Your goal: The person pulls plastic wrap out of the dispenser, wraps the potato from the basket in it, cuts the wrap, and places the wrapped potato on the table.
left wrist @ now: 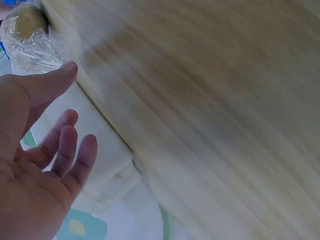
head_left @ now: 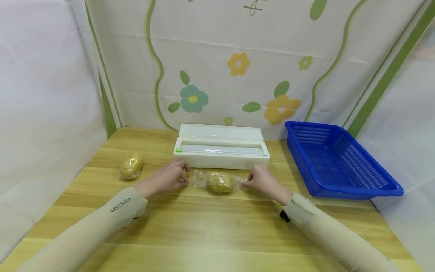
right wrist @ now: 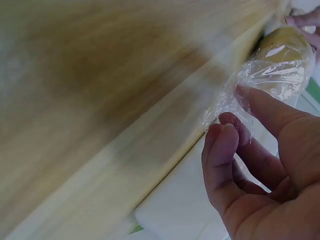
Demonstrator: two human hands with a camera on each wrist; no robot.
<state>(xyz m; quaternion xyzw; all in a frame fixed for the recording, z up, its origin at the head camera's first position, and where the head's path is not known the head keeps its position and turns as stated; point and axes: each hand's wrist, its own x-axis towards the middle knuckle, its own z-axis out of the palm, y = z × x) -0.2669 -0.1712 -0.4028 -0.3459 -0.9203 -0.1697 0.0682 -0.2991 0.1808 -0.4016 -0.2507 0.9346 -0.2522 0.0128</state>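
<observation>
A potato [head_left: 220,182] wrapped in clear plastic wrap [head_left: 199,178] lies between the two hands, with loose film sticking out at both ends. At its right end, my right hand [head_left: 263,183] pinches the film between thumb and fingertips; the right wrist view shows the crinkled film [right wrist: 231,102] there. My left hand [head_left: 170,175] is beside the left end of the film. In the left wrist view its thumb and fingers [left wrist: 86,150] are spread apart, with nothing between them. A second wrapped potato [head_left: 131,165] rests on the table farther left.
Just behind the potato stands a white plastic wrap dispenser [head_left: 222,162], its lid raised and a film roll inside. A blue basket [head_left: 310,177] is at the right of the wooden table [head_left: 210,234]. Patterned cloth [head_left: 210,49] hangs along the back.
</observation>
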